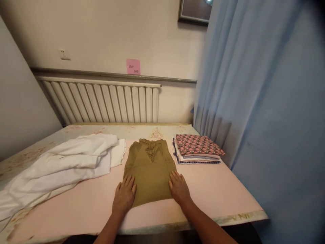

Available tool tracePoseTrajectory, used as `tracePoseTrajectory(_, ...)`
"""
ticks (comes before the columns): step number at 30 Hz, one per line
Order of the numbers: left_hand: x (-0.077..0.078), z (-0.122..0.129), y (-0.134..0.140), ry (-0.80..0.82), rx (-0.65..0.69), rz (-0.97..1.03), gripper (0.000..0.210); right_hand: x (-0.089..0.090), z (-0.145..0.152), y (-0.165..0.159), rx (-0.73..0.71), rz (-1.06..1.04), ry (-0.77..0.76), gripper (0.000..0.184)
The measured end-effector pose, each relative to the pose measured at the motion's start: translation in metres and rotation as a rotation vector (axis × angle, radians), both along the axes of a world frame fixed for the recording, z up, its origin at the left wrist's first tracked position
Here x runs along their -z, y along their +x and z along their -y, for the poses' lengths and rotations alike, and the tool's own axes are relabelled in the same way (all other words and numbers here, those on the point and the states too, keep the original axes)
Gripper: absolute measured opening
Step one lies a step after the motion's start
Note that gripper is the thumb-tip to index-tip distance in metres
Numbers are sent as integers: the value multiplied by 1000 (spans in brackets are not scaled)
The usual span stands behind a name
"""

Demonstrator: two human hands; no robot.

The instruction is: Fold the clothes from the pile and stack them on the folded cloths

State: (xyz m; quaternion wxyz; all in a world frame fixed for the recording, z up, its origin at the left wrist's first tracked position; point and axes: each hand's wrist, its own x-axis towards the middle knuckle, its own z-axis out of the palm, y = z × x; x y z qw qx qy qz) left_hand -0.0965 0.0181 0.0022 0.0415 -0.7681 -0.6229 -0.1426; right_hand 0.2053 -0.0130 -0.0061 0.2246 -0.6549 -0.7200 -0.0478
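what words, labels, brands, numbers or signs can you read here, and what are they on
Pink note on the wall: two short handwritten lines, too small and blurred to read.
No other lettering can be made out, including on the olive garment, white cloth or folded stack.

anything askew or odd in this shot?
Mainly the white cloth on the left: it lies rumpled, while the olive garment under the left hand and right hand is laid flat and the stack on the right is neatly folded. The garment's near edge slants slightly. No spill or damage visible.
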Motion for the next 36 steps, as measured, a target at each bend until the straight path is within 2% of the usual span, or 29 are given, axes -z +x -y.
tracePoseTrajectory(21, 0, 0, 0, -13, 4, 2, 51, 0, 1, 0, 1, 15, 7, 42)
tracePoseTrajectory(27, -7, -2, 4, -88, -49, -21, 49, -1, 0, 0, 1, 6, -12, 42)
tracePoseTrajectory(31, -22, -7, 27, -68, -90, -21, 46, -2, 0, 0, -7, 2, -21, 43)
tracePoseTrajectory(34, -28, -13, 61, -60, 31, 13, 47, -2, 0, 0, -4, 7, -16, 44)
tracePoseTrajectory(36, -25, -16, 84, -103, 129, 32, 48, -3, 0, 0, 3, 14, -15, 43)
